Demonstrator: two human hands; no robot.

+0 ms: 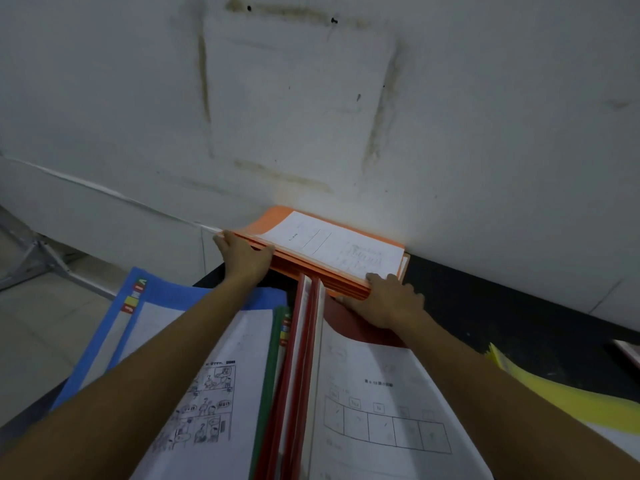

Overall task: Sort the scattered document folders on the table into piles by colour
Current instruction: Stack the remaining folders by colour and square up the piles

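1. Stained white wall (485, 133) rises behind a dark tabletop (485, 299), and a pile of orange plastic document folders (311, 271) lies on the table, pushed up against the foot of that wall.
2. A white printed sheet (329, 240) shows on top of the pile.
3. The left hand (244, 254) lies with fairly straight fingers against the pile's left short end, pressing rather than clasping.
4. The right hand (388, 299) bends its fingers over the near right corner with the thumb low along the edge, so it appears to pinch the stack.
5. The step looks like squaring the orange stack. To do it well, press both ends inward evenly, keep the far edge against the wall as a stop, and avoid lifting the corner so the slippery covers do not fan out.
6. The pile's long axis runs along the wall, from far left to near right in view, with its short ends pointing at the two hands.
7. Nearer the person lie a blue plastic folder (138, 299), a green folder edge (273, 358), red folders (301, 341) and a yellow folder (554, 393), which appear still unsorted.
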